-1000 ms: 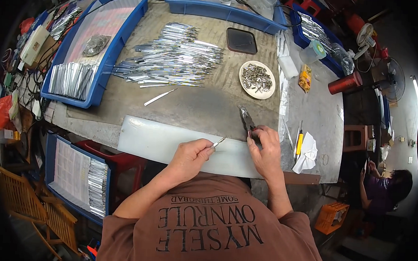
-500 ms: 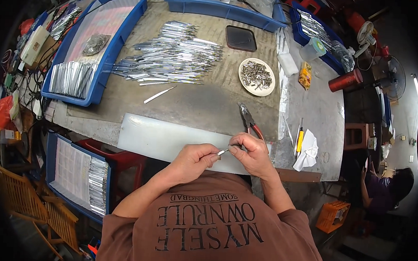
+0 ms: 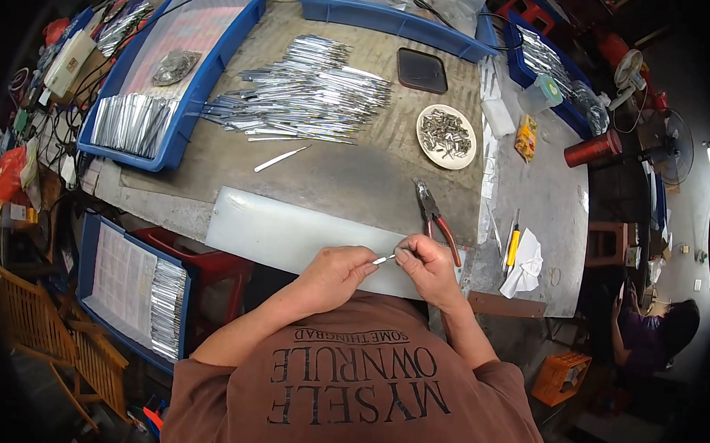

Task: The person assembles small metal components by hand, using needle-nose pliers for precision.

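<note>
Right hand moved off pliers, now joins left hand; both pinch small silver piece over white board. Piece mostly hidden by fingertips.

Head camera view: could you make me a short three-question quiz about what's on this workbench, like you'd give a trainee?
1. True or false: both hands pinch one small silvery piece between their fingertips.
2. Where do the red-handled pliers lie?
A. in a blue tray
B. on the table, just beyond the right hand
C. in the left hand
3. Fill in: the round plate of small metal parts sits to the ____ of the big pile of silvery strips.

Key: 1 true; 2 B; 3 right.
</note>
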Available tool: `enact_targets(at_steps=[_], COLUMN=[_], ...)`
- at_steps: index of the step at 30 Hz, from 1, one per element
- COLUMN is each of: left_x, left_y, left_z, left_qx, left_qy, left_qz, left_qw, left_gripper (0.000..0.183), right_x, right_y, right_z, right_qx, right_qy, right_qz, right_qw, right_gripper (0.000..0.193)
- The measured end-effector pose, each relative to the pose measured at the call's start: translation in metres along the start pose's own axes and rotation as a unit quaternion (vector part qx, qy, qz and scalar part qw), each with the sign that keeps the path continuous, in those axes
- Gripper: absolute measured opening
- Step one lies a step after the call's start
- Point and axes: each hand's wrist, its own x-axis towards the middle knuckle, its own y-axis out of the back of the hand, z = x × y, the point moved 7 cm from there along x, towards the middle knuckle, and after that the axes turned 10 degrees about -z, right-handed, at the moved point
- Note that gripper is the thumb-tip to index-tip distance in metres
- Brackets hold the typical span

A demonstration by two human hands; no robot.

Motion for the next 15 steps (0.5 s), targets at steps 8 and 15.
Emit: enact_targets(at_steps=[8,15], left_x=[-0.003,-0.004], left_y=[-0.001,-0.003], left_z=[-0.005,-0.008], left_qx=[-0.019,-0.033], left_qy=[0.009,0.027], left_qz=[-0.013,-0.037], left_qw=[1.0,0.998], left_gripper=[0.011,0.013], right_x=[-0.002,-0.002], right_y=[0.002,0.002], right_z=[0.0,-0.011], right_qx=[-0.022,-0.082], right_qy=[0.01,0.022], right_qz=[0.002,0.003], right_qw=[1.0,0.996], right_gripper=[0.014,0.014])
